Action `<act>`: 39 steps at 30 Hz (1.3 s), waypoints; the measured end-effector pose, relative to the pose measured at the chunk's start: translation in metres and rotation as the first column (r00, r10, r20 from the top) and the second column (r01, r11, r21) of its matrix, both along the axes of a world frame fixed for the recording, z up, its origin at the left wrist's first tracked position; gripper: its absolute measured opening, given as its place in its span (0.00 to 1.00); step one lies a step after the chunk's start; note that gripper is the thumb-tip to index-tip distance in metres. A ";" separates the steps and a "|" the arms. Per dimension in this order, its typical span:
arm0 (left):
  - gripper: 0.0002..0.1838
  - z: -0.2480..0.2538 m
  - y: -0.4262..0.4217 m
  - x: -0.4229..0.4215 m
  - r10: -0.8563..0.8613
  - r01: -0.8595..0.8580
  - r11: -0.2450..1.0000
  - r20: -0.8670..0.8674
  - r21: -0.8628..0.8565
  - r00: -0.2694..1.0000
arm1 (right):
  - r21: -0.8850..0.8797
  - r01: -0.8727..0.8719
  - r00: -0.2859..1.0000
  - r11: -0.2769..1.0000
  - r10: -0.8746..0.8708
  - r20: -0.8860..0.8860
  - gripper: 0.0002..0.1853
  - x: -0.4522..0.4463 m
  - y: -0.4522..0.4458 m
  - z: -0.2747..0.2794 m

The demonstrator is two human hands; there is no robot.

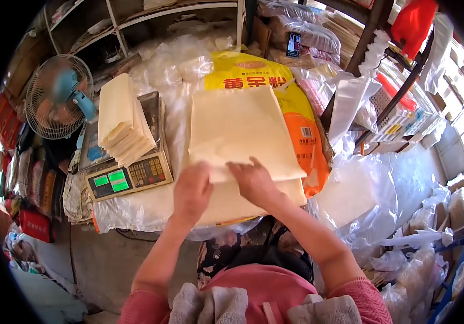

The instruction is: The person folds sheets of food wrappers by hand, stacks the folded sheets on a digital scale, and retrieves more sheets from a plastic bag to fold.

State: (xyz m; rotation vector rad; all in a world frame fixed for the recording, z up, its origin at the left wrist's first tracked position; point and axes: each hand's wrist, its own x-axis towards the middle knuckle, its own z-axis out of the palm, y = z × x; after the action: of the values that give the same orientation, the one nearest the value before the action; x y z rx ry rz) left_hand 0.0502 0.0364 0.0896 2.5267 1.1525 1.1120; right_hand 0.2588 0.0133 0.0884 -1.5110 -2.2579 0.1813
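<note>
In front of me lies a stack of thin, cream-coloured sheets (237, 121), roughly square and flat. My left hand (191, 190) is closed at the near left corner of the upper sheets, its fingers curled and slightly blurred. At the near edge, my right hand (254, 182) pinches the sheet edge, with the index finger resting on top. Another cream sheet (232, 202) sticks out beneath, towards my body. A folded bundle of similar sheets (124, 119) sits on the digital scale (129, 177) to the left.
Under the sheets is a yellow and orange printed bag (302, 137). Clear plastic (172, 70) covers the table's back. A fan (59, 94) stands at left, and a phone (293, 44) is propped at the back. Shelving with baskets (399, 116) borders the right.
</note>
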 end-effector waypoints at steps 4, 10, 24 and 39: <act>0.34 -0.042 0.023 -0.014 0.294 -0.210 0.955 0.595 -0.208 0.748 | 0.438 -0.088 0.962 0.894 0.191 -0.195 0.23 0.023 -0.019 0.045; 0.30 -0.069 0.009 -0.036 -0.120 0.141 0.983 0.170 -0.117 0.978 | -0.029 -0.076 0.870 0.997 0.053 -0.491 0.20 0.076 -0.057 -0.033; 0.45 -0.063 0.012 0.021 -0.048 -0.073 0.964 -0.432 -0.257 0.900 | -0.306 0.540 0.811 0.784 -0.582 -0.062 0.35 0.071 -0.007 -0.023; 0.20 -0.012 0.045 -0.005 0.192 -0.153 0.691 -0.025 -0.706 0.981 | -0.360 0.314 0.865 0.879 -0.421 -0.273 0.19 0.120 -0.008 -0.038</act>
State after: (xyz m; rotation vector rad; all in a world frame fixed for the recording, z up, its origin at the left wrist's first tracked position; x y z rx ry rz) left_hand 0.0451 0.0817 0.0774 1.8005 1.4697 0.5721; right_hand 0.3793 0.0057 0.0501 -1.8724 -1.6792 0.6507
